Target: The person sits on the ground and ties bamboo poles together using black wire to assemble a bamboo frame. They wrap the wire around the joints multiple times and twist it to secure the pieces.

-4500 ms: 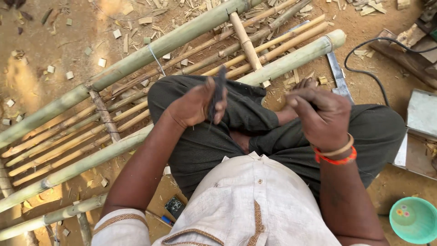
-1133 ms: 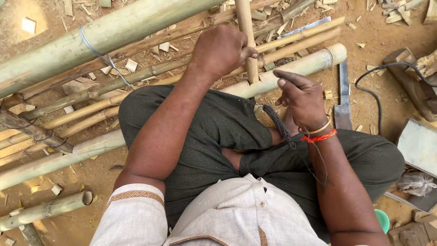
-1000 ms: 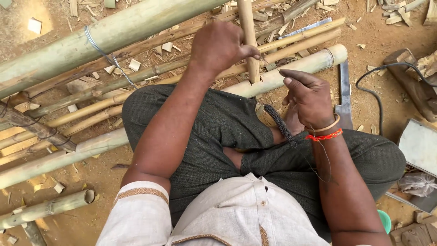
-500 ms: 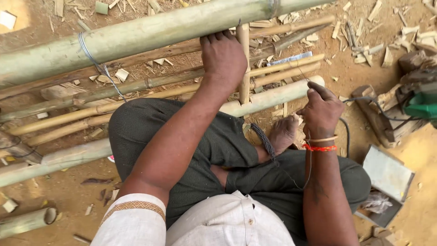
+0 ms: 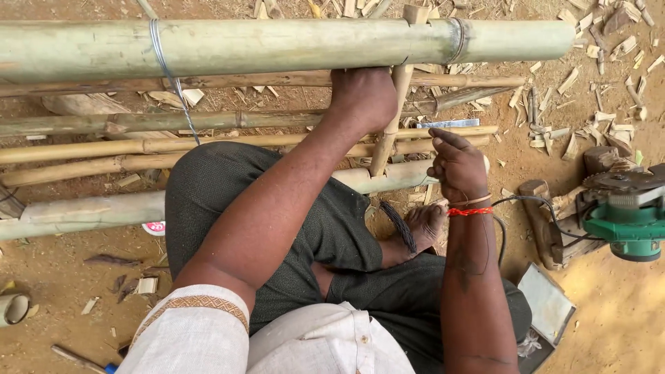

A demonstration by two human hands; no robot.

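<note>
I sit cross-legged on the dirt against a bamboo frame. My left hand is stretched forward and closed around the thick green bamboo pole where an upright bamboo strip crosses under it. My right hand hovers just right of that strip, fingers loosely curled with the forefinger out, near the end of the nearer thick pole. It holds nothing that I can see. Thin split bamboo slats run between the two thick poles. Wire binds the far pole.
A green power tool with a black cable lies on wooden blocks at right. Bamboo chips litter the ground at top right. A cut bamboo stub and a blue-tipped tool lie at lower left.
My view has tilted and moved closer to the frame. My left hand has slid from the upright strip up to the far thick pole. My right hand has lifted off my lap towards the strip.
</note>
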